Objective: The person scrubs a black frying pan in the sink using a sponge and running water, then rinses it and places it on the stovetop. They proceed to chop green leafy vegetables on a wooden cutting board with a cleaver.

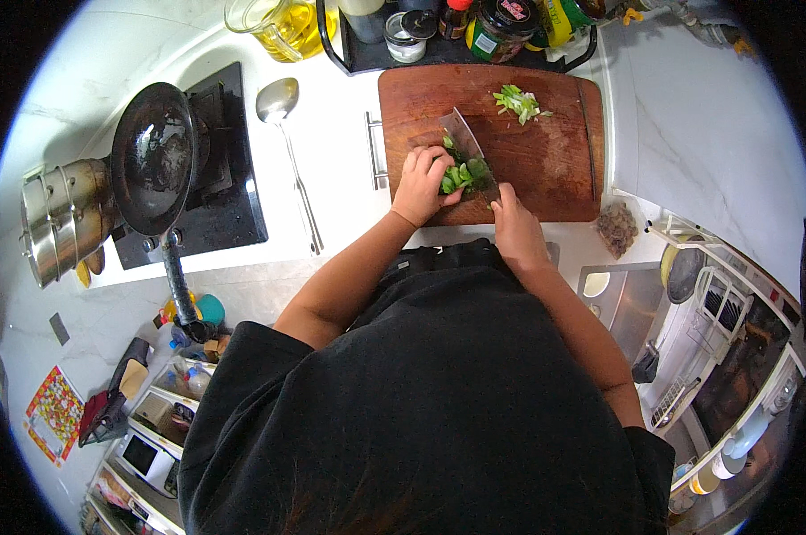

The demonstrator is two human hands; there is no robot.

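Note:
A cleaver (470,142) stands on edge over a brown wooden cutting board (537,167), its handle in my right hand (518,231) at the board's front edge. Chopped green vegetable pieces (458,176) lie against the blade's left side. My left hand (424,182) rests on these greens with curled fingers, its thumb near the board's front edge. A separate small pile of cut pale-green pieces (518,103) lies at the upper right of the board. The cleaver's handle is mostly hidden by my right hand.
Left of the board lies a metal ladle (289,127); beyond it a black wok (154,160) sits on the gas stove (242,221). A black rack (376,59) of jars and a glass jug of oil (289,33) stand behind. At right are a bag (617,229) and the sink (627,294).

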